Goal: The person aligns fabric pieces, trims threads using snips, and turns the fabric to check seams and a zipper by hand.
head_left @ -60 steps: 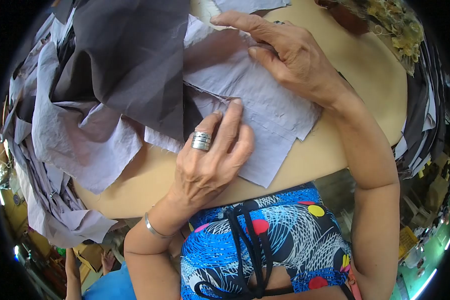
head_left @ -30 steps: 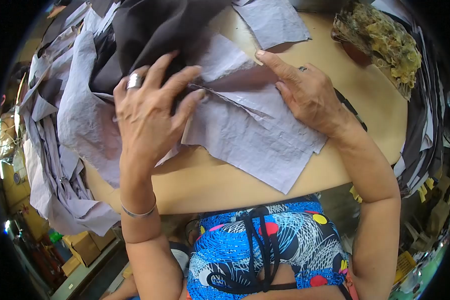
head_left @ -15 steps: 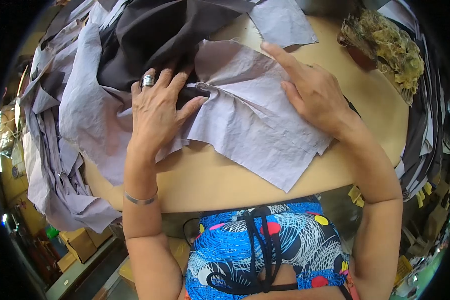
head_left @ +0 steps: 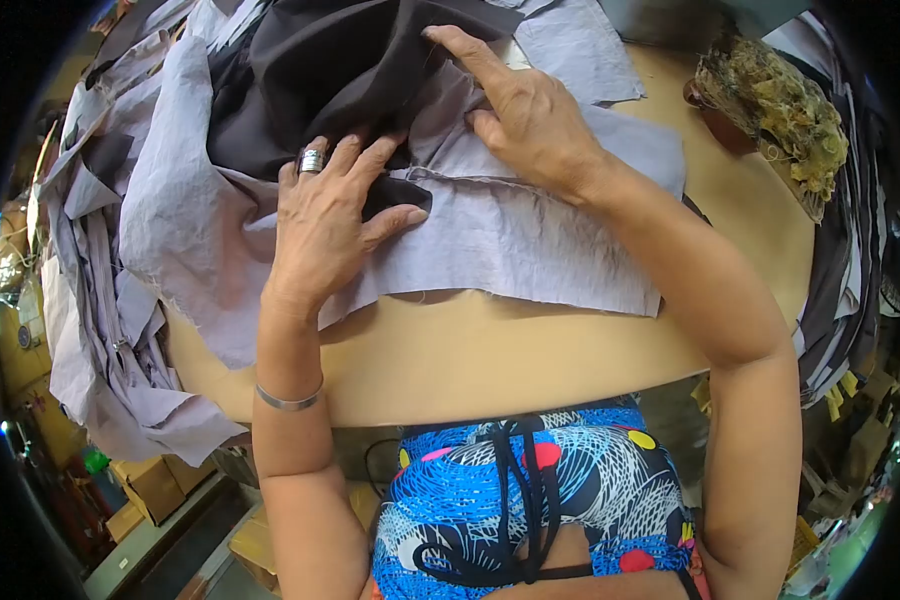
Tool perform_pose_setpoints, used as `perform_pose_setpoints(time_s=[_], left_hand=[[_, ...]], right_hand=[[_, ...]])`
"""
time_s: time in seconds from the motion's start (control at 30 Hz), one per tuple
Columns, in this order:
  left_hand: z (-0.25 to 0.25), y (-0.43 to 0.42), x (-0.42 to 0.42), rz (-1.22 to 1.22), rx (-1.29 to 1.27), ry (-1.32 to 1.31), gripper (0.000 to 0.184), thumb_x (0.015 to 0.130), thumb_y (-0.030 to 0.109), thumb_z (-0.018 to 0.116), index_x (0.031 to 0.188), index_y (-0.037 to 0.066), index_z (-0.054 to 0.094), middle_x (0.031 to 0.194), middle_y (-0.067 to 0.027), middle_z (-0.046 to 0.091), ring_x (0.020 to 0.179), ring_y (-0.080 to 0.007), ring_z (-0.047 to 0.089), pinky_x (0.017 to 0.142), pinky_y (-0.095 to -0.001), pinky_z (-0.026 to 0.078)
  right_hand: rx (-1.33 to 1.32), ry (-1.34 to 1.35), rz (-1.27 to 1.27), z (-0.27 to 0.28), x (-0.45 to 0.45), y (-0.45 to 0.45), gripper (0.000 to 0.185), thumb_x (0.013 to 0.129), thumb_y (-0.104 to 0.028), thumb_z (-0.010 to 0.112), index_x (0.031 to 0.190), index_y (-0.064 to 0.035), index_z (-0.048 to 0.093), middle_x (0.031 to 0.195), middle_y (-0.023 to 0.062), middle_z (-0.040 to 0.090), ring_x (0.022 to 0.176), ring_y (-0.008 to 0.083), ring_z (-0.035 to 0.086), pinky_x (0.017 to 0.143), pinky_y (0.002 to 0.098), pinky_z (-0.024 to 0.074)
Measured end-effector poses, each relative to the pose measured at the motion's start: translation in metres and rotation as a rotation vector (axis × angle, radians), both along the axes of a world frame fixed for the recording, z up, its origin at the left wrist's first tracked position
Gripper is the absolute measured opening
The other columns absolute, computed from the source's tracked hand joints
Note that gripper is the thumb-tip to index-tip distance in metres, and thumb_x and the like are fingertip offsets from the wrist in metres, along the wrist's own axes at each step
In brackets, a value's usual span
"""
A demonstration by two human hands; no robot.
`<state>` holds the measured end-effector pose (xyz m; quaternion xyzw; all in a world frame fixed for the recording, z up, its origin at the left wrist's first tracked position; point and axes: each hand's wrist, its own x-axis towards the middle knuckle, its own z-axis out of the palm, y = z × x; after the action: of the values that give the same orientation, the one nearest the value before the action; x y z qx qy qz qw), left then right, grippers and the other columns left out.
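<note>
A pale grey fabric piece (head_left: 540,245) lies on the tan tabletop (head_left: 470,360), with a seam-like fold running across it. Dark cloth (head_left: 315,75) is heaped at its far left side. My left hand (head_left: 330,215) rests flat where the dark and grey fabrics meet, fingers spread and thumb on a dark edge. Above the grey piece, my right hand (head_left: 535,130) points its index finger at the dark cloth, thumb apart and other fingers partly curled. Its fingertips are at the cloth; I cannot tell how firmly they touch.
Grey and dark cloth strips (head_left: 100,290) hang over the table's left edge, with more strips (head_left: 850,250) at the right. A tangled yellowish fibrous bundle (head_left: 780,115) sits at the far right. Another grey cloth piece (head_left: 580,50) lies at the back. Cardboard boxes (head_left: 155,485) stand lower left.
My right hand has moved left and away from my body, toward the dark cloth. The grey fabric's near corner has swung up, so its near edge lies straighter. My left hand has shifted slightly right.
</note>
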<state>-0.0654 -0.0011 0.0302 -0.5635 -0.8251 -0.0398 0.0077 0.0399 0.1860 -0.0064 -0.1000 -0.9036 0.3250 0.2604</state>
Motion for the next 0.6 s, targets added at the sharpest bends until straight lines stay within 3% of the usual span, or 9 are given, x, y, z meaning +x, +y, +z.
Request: perform_pose_setpoints(time_s=[0.23, 0.37, 0.4, 0.5, 0.6], left_hand=[[-0.006, 0.002, 0.01, -0.103, 0.162, -0.002, 0.047, 0.076, 0.028, 0.069, 0.122, 0.025, 0.057, 0.136, -0.0102, 0.046, 0.118, -0.0346, 0.044, 0.103, -0.0525, 0.028], [-0.017, 0.005, 0.015, -0.12, 0.244, 0.038, 0.029, 0.075, 0.021, 0.07, 0.104, 0.021, 0.063, 0.134, -0.001, 0.049, 0.117, -0.0306, 0.045, 0.104, -0.0547, 0.027], [-0.02, 0.007, 0.017, -0.119, 0.304, 0.043, 0.019, 0.075, 0.017, 0.069, 0.094, 0.017, 0.064, 0.129, 0.0025, 0.052, 0.115, -0.0286, 0.046, 0.102, -0.054, 0.03], [-0.021, 0.012, 0.015, -0.158, 0.361, 0.01, 0.016, 0.075, 0.013, 0.069, 0.089, 0.013, 0.063, 0.124, 0.0014, 0.055, 0.112, -0.0275, 0.048, 0.099, -0.0527, 0.033], [-0.022, 0.009, 0.014, -0.18, 0.373, -0.006, 0.016, 0.072, 0.007, 0.069, 0.087, 0.009, 0.063, 0.12, -0.0036, 0.059, 0.113, -0.0296, 0.05, 0.099, -0.0414, 0.034]], right_hand=[[-0.03, -0.135, 0.006, 0.008, 0.004, 0.001, 0.075, 0.073, 0.001, 0.058, 0.14, -0.0197, 0.033, 0.093, 0.0211, 0.064, 0.077, 0.0368, 0.064, 0.073, 0.0439, 0.0511], [-0.148, -0.146, -0.011, 0.019, 0.003, -0.001, 0.075, 0.073, 0.0, 0.059, 0.14, -0.021, 0.033, 0.093, 0.0198, 0.064, 0.079, 0.0353, 0.065, 0.075, 0.0429, 0.0514], [-0.187, -0.165, -0.024, 0.022, 0.002, -0.001, 0.075, 0.073, 0.0, 0.059, 0.14, -0.0214, 0.033, 0.092, 0.0194, 0.064, 0.08, 0.0349, 0.065, 0.075, 0.0427, 0.0515], [-0.013, 0.112, 0.019, 0.001, -0.004, 0.004, 0.074, 0.074, 0.0, 0.058, 0.14, -0.022, 0.035, 0.093, 0.0187, 0.064, 0.082, 0.0343, 0.065, 0.078, 0.041, 0.0516], [-0.102, -0.083, 0.004, 0.003, -0.001, 0.002, 0.073, 0.074, 0.0, 0.058, 0.139, -0.0217, 0.036, 0.095, 0.0176, 0.065, 0.085, 0.0344, 0.065, 0.08, 0.0397, 0.0515]])
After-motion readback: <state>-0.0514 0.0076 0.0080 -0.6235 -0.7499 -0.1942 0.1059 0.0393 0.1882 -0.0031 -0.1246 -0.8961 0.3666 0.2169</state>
